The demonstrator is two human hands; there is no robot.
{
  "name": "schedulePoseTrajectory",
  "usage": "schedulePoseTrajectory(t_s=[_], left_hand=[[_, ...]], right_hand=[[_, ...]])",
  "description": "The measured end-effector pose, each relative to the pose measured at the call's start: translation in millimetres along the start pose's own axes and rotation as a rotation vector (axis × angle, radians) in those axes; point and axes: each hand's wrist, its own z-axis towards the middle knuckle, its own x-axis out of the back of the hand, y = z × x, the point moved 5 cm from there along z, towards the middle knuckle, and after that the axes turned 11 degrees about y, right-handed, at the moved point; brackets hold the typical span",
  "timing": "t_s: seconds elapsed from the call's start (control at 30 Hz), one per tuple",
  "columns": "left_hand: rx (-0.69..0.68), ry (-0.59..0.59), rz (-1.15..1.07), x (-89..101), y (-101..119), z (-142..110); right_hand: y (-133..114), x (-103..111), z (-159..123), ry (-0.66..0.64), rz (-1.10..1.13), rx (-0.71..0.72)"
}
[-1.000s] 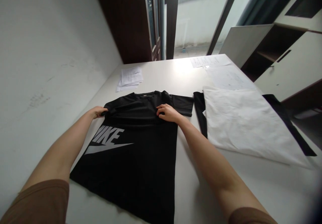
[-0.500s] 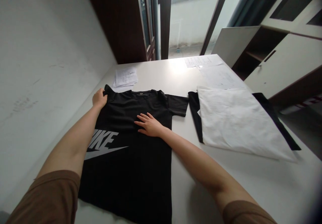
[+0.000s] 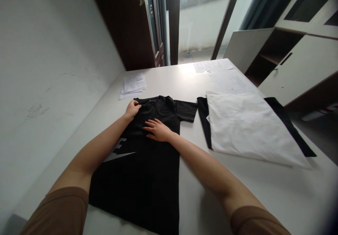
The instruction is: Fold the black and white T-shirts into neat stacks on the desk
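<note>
A black T-shirt [image 3: 148,178] with a grey printed logo lies on the white table, its collar toward the far side. My left hand [image 3: 132,109] is closed on the shirt's upper left part near the collar, and that side is folded inward over the chest. Part of the logo is hidden by the fold and my left forearm. My right hand [image 3: 158,131] rests flat on the shirt's chest, fingers spread. One short sleeve [image 3: 187,110] sticks out to the right.
White folded cloth [image 3: 253,126] lies on the table's right side over a black cloth [image 3: 290,127]. A stack of papers [image 3: 134,83] sits at the far left, with more sheets [image 3: 213,65] at the far right. A wall [image 3: 52,52] borders the left; a cabinet [image 3: 303,66] stands right.
My left hand has moved right, carrying the shirt's left shoulder inward toward the collar. More of the logo is covered now. My right hand has stayed nearly still.
</note>
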Motion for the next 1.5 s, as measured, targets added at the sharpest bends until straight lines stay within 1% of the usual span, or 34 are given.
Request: schedulePoseTrajectory(t_s=[0.03, 0.07, 0.13, 0.17, 0.2, 0.23, 0.27, 0.3, 0.33, 0.4, 0.5, 0.6, 0.67, 0.7, 0.77, 0.83, 0.9, 0.97, 1.03, 1.07, 1.13, 1.23, 1.33, 1.4, 1.5], left_hand=[[-0.043, -0.022, 0.000, -8.3, 5.3, -11.4], [-0.081, -0.087, 0.000, -17.8, 10.2, -24.2], [-0.143, -0.299, 0.000, -34.8, 18.5, -52.8], [-0.190, -0.396, 0.006, -38.3, 22.3, -67.1], [-0.258, -0.453, 0.020, -36.5, 25.7, -79.6], [-0.341, -0.461, 0.042, -29.0, 27.9, -89.6], [-0.425, -0.432, 0.076, -16.7, 28.2, -97.3], [-0.496, -0.385, 0.124, -0.7, 25.2, -103.1], [-0.538, -0.336, 0.188, 17.8, 18.3, -107.3], [-0.539, -0.249, 0.355, 59.2, -6.7, -113.6], [-0.440, -0.161, 0.608, 123.4, -58.2, -126.9], [-0.308, -0.121, 0.739, 177.3, -101.6, -148.7], [-0.184, -0.131, 0.769, 203.5, -120.7, -163.9], [-0.120, -0.155, 0.770, 213.1, -127.4, -171.2], [-0.028, -0.217, 0.762, 226.4, -135.2, -184.3], [0.001, -0.251, 0.762, 234.6, -137.0, -195.8], [-0.028, -0.217, 0.768, 240.3, -133.8, -207.4], [-0.125, -0.138, 0.762, 243.8, -124.9, -221.5], [-0.274, -0.073, 0.744, 244.7, -112.1, -239.5], [-0.342, -0.066, 0.744, 244.3, -106.6, -249.3], [-0.421, -0.086, 0.785, 244.4, -100.1, -267.0], [-0.429, -0.071, 0.938, 251.4, -99.7, -283.2], [-0.426, -0.033, 1.061, 260.2, -101.1, -290.8], [-0.442, -0.041, 1.071, 261.9, -99.6, -294.9], [-0.456, -0.097, 0.976, 257.3, -92.4, -301.5]], right_hand=[[0.3, 0.6, 0.0, 0.010, 0.006, 0.006], [1.0, 1.6, 0.1, 0.023, 0.013, 0.011], [3.5, 4.9, 0.2, 0.056, 0.034, 0.006], [5.6, 7.1, 0.3, 0.077, 0.045, -0.006], [8.1, 9.5, 0.3, 0.100, 0.054, -0.024], [10.7, 12.1, 0.3, 0.125, 0.059, -0.047], [13.1, 14.7, 0.2, 0.152, 0.062, -0.068], [15.0, 17.1, 0.1, 0.181, 0.062, -0.086], [16.4, 19.3, -0.1, 0.206, 0.060, -0.101], [17.7, 22.1, -0.3, 0.243, 0.054, -0.126], [16.3, 24.4, -0.4, 0.276, 0.039, -0.152], [12.6, 27.2, -0.1, 0.310, 0.031, -0.162], [10.7, 28.8, 1.1, 0.330, 0.031, -0.176], [10.4, 29.3, 2.5, 0.339, 0.032, -0.188], [10.9, 29.8, 7.7, 0.352, 0.025, -0.213], [12.6, 28.5, 17.2, 0.343, 0.008, -0.220], [16.5, 25.0, 30.9, 0.317, -0.015, -0.213], [23.2, 19.2, 47.2, 0.284, -0.031, -0.203], [32.6, 11.3, 64.4, 0.243, -0.039, -0.202], [38.4, 6.8, 72.6, 0.222, -0.040, -0.209], [51.0, -3.3, 87.7, 0.171, -0.041, -0.237], [69.3, -20.1, 105.8, 0.073, -0.055, -0.278], [86.1, -35.9, 116.9, -0.003, -0.091, -0.347], [96.0, -44.8, 120.2, -0.038, -0.118, -0.404], [106.4, -52.9, 121.7, -0.044, -0.156, -0.428]])
